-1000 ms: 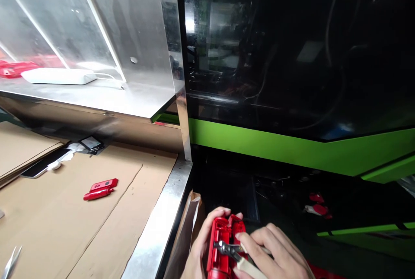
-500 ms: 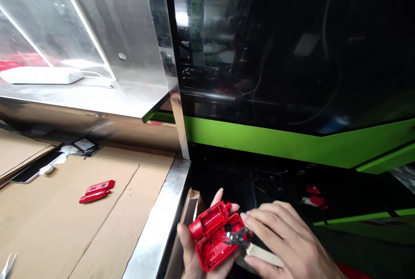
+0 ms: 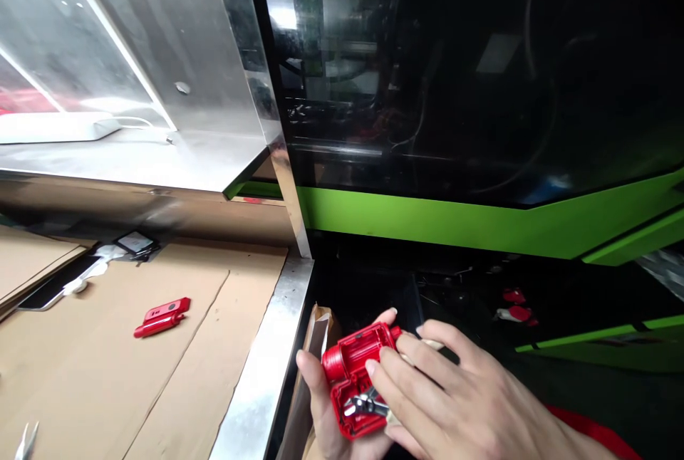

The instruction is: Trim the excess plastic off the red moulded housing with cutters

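My left hand [image 3: 322, 403] cradles a red plastic housing [image 3: 366, 350], its hollow, ribbed inside facing up and a threaded round neck at its left end. My thumb lies along the left side, and a fingertip shows behind the far edge. Over the housing, my right hand [image 3: 454, 399] grips a pair of side-cutting nippers [image 3: 366, 403] with cream handles. Their metal jaws sit inside the lower hollow of the housing; what they touch there cannot be made out. Fingers of the right hand also reach onto the housing's right side.
Left of my hands is a cardboard-covered bench with a metal edge [image 3: 256, 367]. On it lie two red plastic parts [image 3: 163, 316] and tweezers [image 3: 26, 442]. A white device [image 3: 58, 127] rests on the metal shelf. Ahead stands a black-and-green machine [image 3: 427, 211].
The nippers have swung toward the lower left inside the housing, and my right hand has moved left over it. The housing has shifted slightly right and up in my left hand.
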### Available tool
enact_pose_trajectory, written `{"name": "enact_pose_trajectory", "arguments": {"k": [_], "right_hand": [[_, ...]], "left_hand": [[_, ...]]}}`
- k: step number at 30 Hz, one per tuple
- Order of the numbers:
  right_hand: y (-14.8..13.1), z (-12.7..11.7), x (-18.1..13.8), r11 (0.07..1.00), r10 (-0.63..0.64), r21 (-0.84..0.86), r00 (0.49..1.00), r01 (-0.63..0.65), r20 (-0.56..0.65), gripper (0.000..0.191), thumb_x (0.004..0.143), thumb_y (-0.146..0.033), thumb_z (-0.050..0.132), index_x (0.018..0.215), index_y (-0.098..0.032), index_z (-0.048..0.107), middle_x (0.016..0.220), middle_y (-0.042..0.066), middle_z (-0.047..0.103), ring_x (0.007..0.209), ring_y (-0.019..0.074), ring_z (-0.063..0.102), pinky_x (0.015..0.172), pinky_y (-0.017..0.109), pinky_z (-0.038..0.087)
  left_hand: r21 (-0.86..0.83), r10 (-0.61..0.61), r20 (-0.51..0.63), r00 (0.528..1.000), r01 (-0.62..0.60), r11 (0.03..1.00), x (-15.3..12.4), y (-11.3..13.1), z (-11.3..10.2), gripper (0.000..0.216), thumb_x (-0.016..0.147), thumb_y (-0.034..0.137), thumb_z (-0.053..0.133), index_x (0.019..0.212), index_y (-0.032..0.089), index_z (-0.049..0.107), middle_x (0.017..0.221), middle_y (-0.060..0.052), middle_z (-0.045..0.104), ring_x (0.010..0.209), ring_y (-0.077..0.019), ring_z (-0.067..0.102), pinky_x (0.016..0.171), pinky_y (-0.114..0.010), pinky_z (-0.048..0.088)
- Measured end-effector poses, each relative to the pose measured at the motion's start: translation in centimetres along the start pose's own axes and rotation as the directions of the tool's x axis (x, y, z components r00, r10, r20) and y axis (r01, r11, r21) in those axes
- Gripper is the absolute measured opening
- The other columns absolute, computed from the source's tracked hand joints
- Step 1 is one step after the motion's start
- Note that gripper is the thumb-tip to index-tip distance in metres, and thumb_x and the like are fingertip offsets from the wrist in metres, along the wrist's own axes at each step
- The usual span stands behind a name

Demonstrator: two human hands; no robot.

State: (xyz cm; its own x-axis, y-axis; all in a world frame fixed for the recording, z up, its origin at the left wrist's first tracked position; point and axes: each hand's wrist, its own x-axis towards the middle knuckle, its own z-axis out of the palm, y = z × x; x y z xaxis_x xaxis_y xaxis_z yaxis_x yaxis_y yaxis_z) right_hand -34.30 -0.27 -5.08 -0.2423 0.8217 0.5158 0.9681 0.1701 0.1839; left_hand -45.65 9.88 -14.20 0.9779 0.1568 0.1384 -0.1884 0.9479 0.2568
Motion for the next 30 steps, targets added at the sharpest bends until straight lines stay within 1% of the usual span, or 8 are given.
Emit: {"name": "enact_pose_trajectory", "arguments": {"k": [4,8,13,16,19,22,25,30], "right_hand": [[-0.2,0.3,0.0,1.000,0.012,0.004,1.000,-0.012,0.012,0.025,0.093,-0.008,0.053,0.109,-0.012,0.072,0.102,0.003,0.076,0.097,0.0212,0.065,0.088,0.043,0.048],[-0.4,0.4,0.1,0.999,0.032,0.017,0.999,-0.032,-0.010,0.026,0.095,-0.010,0.051,0.111,-0.013,0.072,0.103,0.002,0.076,0.100,0.0218,0.064,0.092,0.044,0.044],[-0.2,0.7,-0.1,1.000,0.026,0.015,1.000,-0.026,-0.014,0.025,0.097,-0.014,0.052,0.112,-0.012,0.072,0.103,0.003,0.075,0.099,0.0219,0.064,0.091,0.045,0.044],[0.0,0.7,-0.1,1.000,0.009,0.011,1.000,-0.009,-0.013,0.026,0.096,-0.013,0.051,0.112,-0.012,0.071,0.103,0.003,0.075,0.099,0.0218,0.063,0.091,0.045,0.044],[-0.1,0.6,0.0,1.000,0.002,0.021,1.000,-0.002,-0.002,0.023,0.098,-0.016,0.052,0.109,-0.012,0.072,0.101,0.003,0.075,0.098,0.0216,0.063,0.091,0.044,0.044],[-0.4,0.2,0.1,0.999,0.040,0.026,0.999,-0.041,0.014,0.025,0.100,-0.015,0.048,0.101,-0.014,0.073,0.095,0.002,0.075,0.091,0.0192,0.063,0.089,0.042,0.044],[-0.7,-0.3,0.2,0.995,0.085,0.055,0.996,-0.086,0.030,0.037,0.102,-0.009,0.038,0.096,-0.016,0.073,0.091,-0.001,0.075,0.086,0.0167,0.063,0.087,0.040,0.044],[-0.5,-0.4,-0.3,0.986,0.095,0.132,0.992,-0.105,0.079,0.037,0.104,-0.011,0.036,0.103,-0.014,0.073,0.093,-0.001,0.074,0.083,0.0155,0.062,0.084,0.038,0.046]], "left_hand": [[0.007,-0.017,-0.074,0.997,0.017,1.000,-0.2,0.3,0.1,0.098,0.068,0.095,0.045,0.143,0.032,0.054,0.146,-0.014,0.053,0.132,-0.0398,0.052,0.111,-0.050,0.045],[-0.015,0.023,0.032,0.999,-0.023,1.000,0.0,0.2,0.1,0.097,0.074,0.092,0.042,0.146,0.027,0.050,0.143,-0.014,0.057,0.137,-0.0392,0.048,0.118,-0.050,0.035],[-0.023,0.031,0.072,0.997,-0.029,0.999,0.1,0.2,-0.1,0.099,0.077,0.091,0.041,0.148,0.022,0.047,0.137,-0.014,0.063,0.135,-0.0313,0.052,0.121,-0.037,0.030],[-0.045,0.019,0.070,0.997,-0.016,0.999,0.1,0.0,-0.2,0.096,0.077,0.090,0.043,0.146,0.025,0.050,0.133,-0.013,0.065,0.135,-0.0346,0.051,0.120,-0.045,0.031],[-0.060,-0.019,0.050,0.999,0.022,0.998,0.0,-0.2,-0.2,0.096,0.077,0.091,0.043,0.145,0.024,0.053,0.129,-0.015,0.067,0.128,-0.0359,0.057,0.113,-0.048,0.041],[-0.143,-0.043,0.042,0.998,0.049,0.988,0.0,-0.4,-0.2,0.095,0.078,0.087,0.048,0.145,0.020,0.052,0.129,-0.016,0.067,0.117,-0.0278,0.065,0.091,-0.029,0.055],[-0.228,-0.024,-0.008,1.000,0.021,0.973,-0.1,-0.8,-0.4,0.092,0.083,0.082,0.051,0.146,0.015,0.049,0.126,-0.019,0.068,0.101,-0.0174,0.070,0.074,-0.017,0.053],[-0.378,-0.067,-0.045,0.997,0.045,0.925,-0.1,-1.6,-0.5,0.093,0.081,0.082,0.053,0.145,0.015,0.051,0.136,-0.022,0.061,0.080,-0.0146,0.068,0.061,-0.021,0.052]]}}
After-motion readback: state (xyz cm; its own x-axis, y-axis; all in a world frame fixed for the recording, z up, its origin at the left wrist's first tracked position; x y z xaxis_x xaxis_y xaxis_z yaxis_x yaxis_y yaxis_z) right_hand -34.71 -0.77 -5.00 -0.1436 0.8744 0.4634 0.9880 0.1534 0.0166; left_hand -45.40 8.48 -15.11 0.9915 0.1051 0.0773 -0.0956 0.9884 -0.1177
